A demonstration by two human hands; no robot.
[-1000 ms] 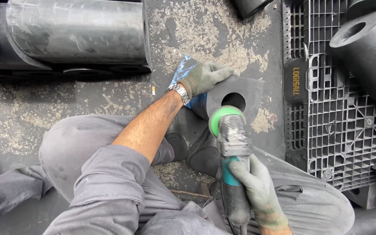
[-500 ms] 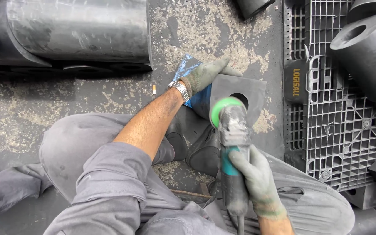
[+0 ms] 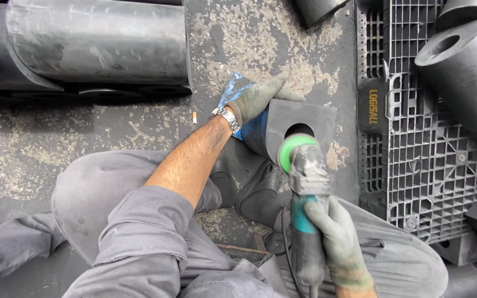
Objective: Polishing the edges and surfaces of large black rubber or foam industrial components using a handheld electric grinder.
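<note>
My left hand (image 3: 259,98), in a grey-green glove with a metal watch at the wrist, grips the top left edge of a dark block with a round hole (image 3: 303,123), which stands tilted on the floor between my shoes. My right hand (image 3: 335,238), also gloved, is closed around the body of a dusty angle grinder (image 3: 305,198) with a teal band. Its green disc guard (image 3: 292,149) sits right at the lower edge of the block's hole. A blue patch (image 3: 233,91) shows under my left hand, beside the block.
A large black cylinder (image 3: 95,41) lies at the top left on stacked black pieces. A grey plastic grid pallet (image 3: 420,160) fills the right side, with black bored blocks (image 3: 465,66) on it. The concrete floor (image 3: 128,129) is stained and flaky. My black shoes (image 3: 249,187) sit below the block.
The block has tipped and turned under my left hand, which shifted up along its edge. The grinder moved slightly right, its guard now against the hole's lower rim.
</note>
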